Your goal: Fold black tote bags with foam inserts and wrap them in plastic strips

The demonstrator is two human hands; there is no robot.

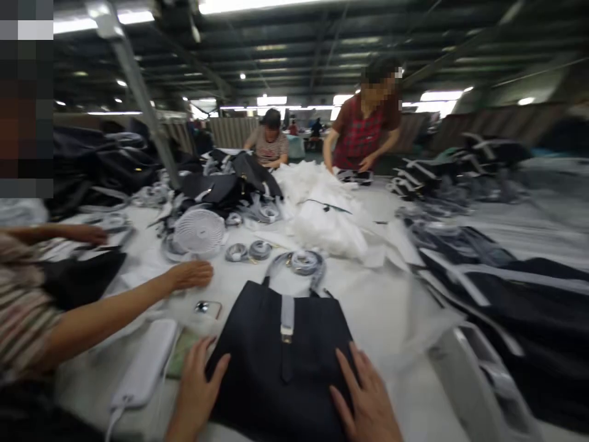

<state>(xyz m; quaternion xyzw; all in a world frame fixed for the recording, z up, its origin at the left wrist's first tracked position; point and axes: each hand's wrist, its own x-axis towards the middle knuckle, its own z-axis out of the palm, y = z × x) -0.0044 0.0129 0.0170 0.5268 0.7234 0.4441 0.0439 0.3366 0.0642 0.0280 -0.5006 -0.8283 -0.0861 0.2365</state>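
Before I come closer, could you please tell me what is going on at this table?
The left hand and right hand rest on either side of a black bag, its handles pointing away across the table. A co-worker's hand is stretched out near a phone. Farther back, a person in plaid stands behind a white heap.

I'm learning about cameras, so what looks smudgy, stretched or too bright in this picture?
In the head view, the ceiling lights glare white against the dark roof; the dark pile at right looks smeared and stretched; the black bag in front is clearer, though slightly soft.
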